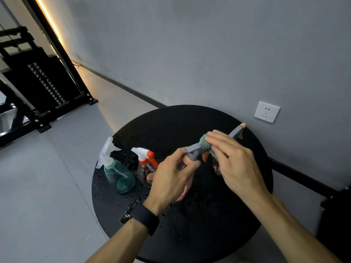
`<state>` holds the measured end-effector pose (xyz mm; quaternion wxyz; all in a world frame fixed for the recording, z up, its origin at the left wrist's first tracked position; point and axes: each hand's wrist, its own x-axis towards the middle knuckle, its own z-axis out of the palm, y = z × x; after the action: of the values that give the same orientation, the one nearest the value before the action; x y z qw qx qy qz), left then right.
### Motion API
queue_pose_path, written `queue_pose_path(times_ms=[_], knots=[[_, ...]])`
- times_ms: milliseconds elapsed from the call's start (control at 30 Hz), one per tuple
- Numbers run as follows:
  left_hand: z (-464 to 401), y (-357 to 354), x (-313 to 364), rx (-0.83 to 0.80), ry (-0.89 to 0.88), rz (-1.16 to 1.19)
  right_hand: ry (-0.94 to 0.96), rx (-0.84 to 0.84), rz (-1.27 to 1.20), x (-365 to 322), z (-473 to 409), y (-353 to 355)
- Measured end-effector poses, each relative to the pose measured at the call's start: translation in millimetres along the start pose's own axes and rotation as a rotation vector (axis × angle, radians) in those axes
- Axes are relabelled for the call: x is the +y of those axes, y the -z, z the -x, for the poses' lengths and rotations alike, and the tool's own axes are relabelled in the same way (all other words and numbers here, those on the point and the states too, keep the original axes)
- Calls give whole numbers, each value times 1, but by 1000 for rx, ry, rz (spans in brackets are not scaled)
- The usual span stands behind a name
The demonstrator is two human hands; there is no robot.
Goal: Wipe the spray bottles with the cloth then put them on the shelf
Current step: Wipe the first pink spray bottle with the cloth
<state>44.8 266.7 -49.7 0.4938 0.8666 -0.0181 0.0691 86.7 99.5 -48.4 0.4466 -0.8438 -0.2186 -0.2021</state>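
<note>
My left hand point(171, 179) grips the neck of a clear pinkish spray bottle with a grey head point(192, 150) and a long grey nozzle pointing up and right over the round black table point(171, 126). My right hand point(234, 162) pinches a green fuzzy cloth point(204, 142) around that nozzle. Most of the bottle's body is hidden behind my left hand. Left of it on the table stand a teal bottle with a clear trigger point(118, 175) and a pink bottle with a white and orange trigger point(145, 168).
Water drops speckle the table around the bottles. A grey wall with a white socket point(266, 112) runs close behind the table. A black metal rack point(39, 82) stands on the grey floor at the far left.
</note>
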Motion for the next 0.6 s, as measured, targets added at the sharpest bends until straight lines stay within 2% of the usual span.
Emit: queue_pose_path(times_ms=[200, 433, 500, 600], knots=[[-1, 0, -1, 0, -2, -2, -51, 63, -13, 0, 0, 0], [-3, 6, 0, 28, -18, 24, -214, 192, -30, 10, -6, 10], [-3, 6, 0, 24, -17, 17, -169, 226, -31, 3, -7, 11], [-3, 5, 2, 10, 11, 41, 27, 189, -13, -13, -6, 6]])
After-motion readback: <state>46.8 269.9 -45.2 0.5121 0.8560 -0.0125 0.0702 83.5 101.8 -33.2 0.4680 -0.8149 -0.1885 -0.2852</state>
